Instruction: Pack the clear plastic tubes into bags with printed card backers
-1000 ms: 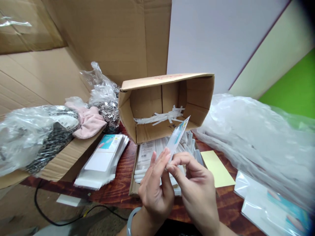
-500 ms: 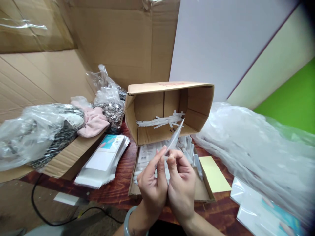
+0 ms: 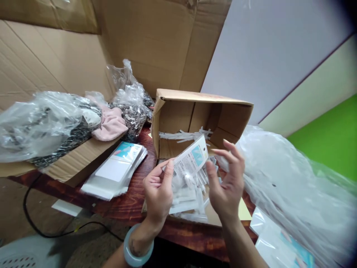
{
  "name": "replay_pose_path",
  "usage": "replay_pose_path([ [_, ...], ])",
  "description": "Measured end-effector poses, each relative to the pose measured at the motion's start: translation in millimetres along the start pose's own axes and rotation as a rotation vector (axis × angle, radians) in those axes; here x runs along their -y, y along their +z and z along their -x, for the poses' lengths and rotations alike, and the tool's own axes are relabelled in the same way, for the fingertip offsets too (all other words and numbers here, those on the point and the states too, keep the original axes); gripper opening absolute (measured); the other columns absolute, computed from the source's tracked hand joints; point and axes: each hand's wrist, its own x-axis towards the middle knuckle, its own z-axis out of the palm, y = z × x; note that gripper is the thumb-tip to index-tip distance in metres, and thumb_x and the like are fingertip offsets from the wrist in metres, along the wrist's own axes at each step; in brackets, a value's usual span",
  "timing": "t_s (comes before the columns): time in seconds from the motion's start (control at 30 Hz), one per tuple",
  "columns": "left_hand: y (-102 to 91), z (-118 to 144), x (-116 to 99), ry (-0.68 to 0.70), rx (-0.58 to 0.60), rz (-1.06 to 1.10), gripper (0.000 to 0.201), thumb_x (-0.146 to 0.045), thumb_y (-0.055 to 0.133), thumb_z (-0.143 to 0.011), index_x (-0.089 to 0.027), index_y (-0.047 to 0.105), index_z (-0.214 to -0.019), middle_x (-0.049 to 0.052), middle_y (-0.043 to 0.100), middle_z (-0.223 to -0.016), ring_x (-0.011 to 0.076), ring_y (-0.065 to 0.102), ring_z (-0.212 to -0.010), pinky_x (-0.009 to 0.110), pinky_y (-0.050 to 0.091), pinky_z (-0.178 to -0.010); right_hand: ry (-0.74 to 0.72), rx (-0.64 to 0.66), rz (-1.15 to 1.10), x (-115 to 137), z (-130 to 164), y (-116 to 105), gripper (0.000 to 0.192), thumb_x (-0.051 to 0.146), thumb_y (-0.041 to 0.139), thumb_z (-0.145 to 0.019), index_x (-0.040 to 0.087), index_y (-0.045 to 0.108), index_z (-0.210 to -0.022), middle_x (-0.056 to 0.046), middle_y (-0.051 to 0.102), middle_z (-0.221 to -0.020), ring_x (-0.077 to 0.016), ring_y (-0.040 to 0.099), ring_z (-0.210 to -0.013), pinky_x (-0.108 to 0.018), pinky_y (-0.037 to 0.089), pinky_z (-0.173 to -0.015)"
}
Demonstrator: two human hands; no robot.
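- Head view: my left hand (image 3: 157, 190) sits low in the middle of the picture, fingers curled in a light pinch on the lower left end of a small packet (image 3: 190, 160), a clear sleeve with a white card that has a blue patch and a hang hole near its top.
- The packet tilts up and to the right, raised just above the flat tray box (image 3: 208, 217) and in front of the mouth of the open carton (image 3: 200, 102).
- My right hand (image 3: 227, 182) is spread wide just right of the packet, fingers splayed and pointing up; I cannot tell whether the thumb touches the packet's edge, and it grips nothing that I can make out.
- A pale bangle (image 3: 136, 251) circles my left wrist.
- Beneath both hands the tray box holds a loose pile of similar clear packets (image 3: 189, 199).
- The carton lies on its side, with white strips (image 3: 185, 134) inside it.
- To the left, on the wooden table (image 3: 128, 203), lies a stack of carded sleeves (image 3: 115, 173).
- Further left, a pink cloth (image 3: 110, 124) lies among clear bags of dark small parts (image 3: 41, 124).
- On the right, a big crumpled plastic sheet (image 3: 290, 182) covers the table, and a yellow pad (image 3: 244, 213) peeks out beside my right wrist.
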Motion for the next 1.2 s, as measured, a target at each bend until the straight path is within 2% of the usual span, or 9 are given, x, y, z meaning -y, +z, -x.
replay_pose_path([
  [0.17, 0.5, 4, -10, 0.007, 0.047, -0.059, 0.022, -0.032, 0.066, -0.089, -0.020, 0.076, -0.105, 0.006, 0.075, -0.097, 0.0173, 0.070, -0.085, 0.023, 0.055, -0.076, -0.238, 0.337, 0.263, 21, -5, 11, 0.029, 0.035, 0.054, -0.094, 0.031, 0.056, -0.123, -0.004, 0.027, -0.157, -0.0330, 0.016, -0.148, -0.059, 0.018, -0.111],
  [0.27, 1.2, 7, -13, 0.014, 0.079, -0.087, 0.021, -0.031, 0.066, -0.089, -0.019, 0.076, -0.103, 0.006, 0.074, -0.096, 0.0172, 0.069, -0.086, 0.023, 0.055, -0.078, -0.197, 0.278, 0.311, 20, -10, 25, 0.015, 0.032, 0.051, -0.095, 0.026, 0.064, -0.100, -0.004, 0.036, -0.152, -0.0329, 0.022, -0.146, -0.059, 0.017, -0.109],
  [0.37, 0.3, 9, -13, -0.024, 0.095, -0.054, 0.022, -0.032, 0.066, -0.089, -0.018, 0.076, -0.104, 0.005, 0.074, -0.090, 0.0164, 0.069, -0.081, 0.024, 0.055, -0.075, -0.079, 0.129, 0.287, 10, -19, 31, 0.027, 0.031, 0.042, -0.100, 0.022, 0.061, -0.083, -0.004, 0.050, -0.140, -0.0290, 0.034, -0.140, -0.059, 0.016, -0.108],
  [0.43, -1.3, 6, -11, -0.047, 0.082, -0.023, 0.022, -0.033, 0.067, -0.088, -0.017, 0.075, -0.101, 0.005, 0.073, -0.086, 0.0148, 0.067, -0.076, 0.023, 0.054, -0.072, -0.102, 0.208, 0.279, 4, -27, 29, 0.027, 0.034, 0.043, -0.099, 0.022, 0.062, -0.084, -0.004, 0.051, -0.138, -0.0293, 0.034, -0.139, -0.057, 0.017, -0.108],
  [0.63, -7.2, -18, -4, -0.170, 0.129, -0.063, 0.027, -0.038, 0.073, -0.082, -0.012, 0.070, -0.090, 0.004, 0.068, -0.073, 0.0120, 0.061, -0.063, 0.020, 0.049, -0.058, -0.093, 0.503, 0.221, -6, -39, 18, 0.036, 0.038, 0.051, -0.096, 0.018, 0.054, -0.066, -0.004, 0.058, -0.084, -0.0180, 0.053, -0.086, -0.033, 0.042, -0.080],
  [0.8, -15.6, -29, -10, -0.165, 0.335, -0.189, 0.055, -0.031, 0.073, -0.082, -0.024, 0.051, -0.132, 0.000, 0.070, -0.073, 0.0113, 0.059, -0.055, 0.019, 0.048, -0.052, 0.111, 0.512, 0.244, -13, -38, 21, 0.041, 0.045, 0.053, -0.093, 0.017, 0.054, -0.063, -0.003, 0.053, -0.085, -0.0161, 0.053, -0.081, -0.031, 0.041, -0.072],
  [0.93, -20.6, -23, -21, -0.077, 0.476, -0.447, 0.015, -0.028, 0.071, -0.083, -0.018, 0.075, -0.093, 0.006, 0.073, -0.091, 0.0156, 0.066, -0.087, 0.018, 0.051, -0.074, 0.165, 0.480, 0.173, -19, -37, 23, 0.041, 0.046, 0.053, -0.093, 0.017, 0.054, -0.063, -0.004, 0.054, -0.088, -0.0161, 0.054, -0.081, -0.031, 0.042, -0.076],
  [1.1, -20.5, -19, -23, -0.186, 0.366, -0.352, 0.026, -0.032, 0.074, -0.081, -0.017, 0.075, -0.103, 0.009, 0.073, -0.105, 0.0207, 0.068, -0.094, 0.024, 0.055, -0.079, -0.087, 0.402, 0.189, -17, -31, 10, 0.018, 0.035, 0.048, -0.097, 0.023, 0.061, -0.100, -0.007, 0.057, -0.120, -0.0244, 0.050, -0.116, -0.043, 0.031, -0.097],
  [1.2, -19.8, -21, -22, -0.220, 0.331, -0.239, 0.030, -0.032, 0.075, -0.081, -0.016, 0.073, -0.107, 0.010, 0.073, -0.107, 0.0232, 0.069, -0.097, 0.028, 0.056, -0.082, -0.325, 0.521, 0.132, -14, -22, -2, 0.024, 0.038, 0.058, -0.092, 0.025, 0.057, -0.113, -0.006, 0.054, -0.125, -0.0255, 0.046, -0.122, -0.044, 0.029, -0.098],
])
